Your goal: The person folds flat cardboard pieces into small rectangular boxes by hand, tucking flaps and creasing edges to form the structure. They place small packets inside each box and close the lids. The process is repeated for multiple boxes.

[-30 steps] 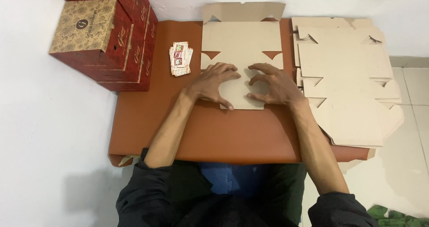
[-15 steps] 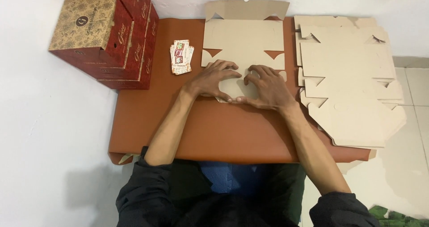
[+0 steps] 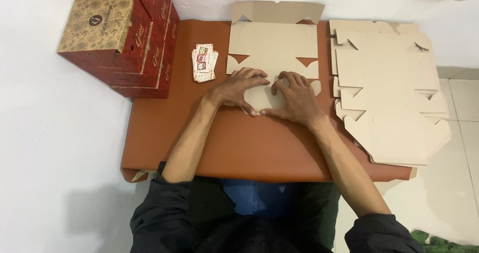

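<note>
A flat tan cardboard box sheet (image 3: 273, 48) lies in the middle of the brown counter (image 3: 239, 143). The left hand (image 3: 235, 89) and the right hand (image 3: 295, 96) both press down on its near edge, side by side and almost touching. The fingers (image 3: 252, 74) are spread and bent, pushing on the near flap, not gripping it.

The sheet looks mostly flat, so only the near fold seems begun. The far flap and side flaps look unfolded. The sheet's long way runs from the person toward the wall, with the far flap pointing at the wall.

A pile of flat tan cardboard sheets (image 3: 386, 91) waits on the right. Red patterned boxes (image 3: 122, 33) and a small stack of cards (image 3: 204, 62) sit on the left.
</note>
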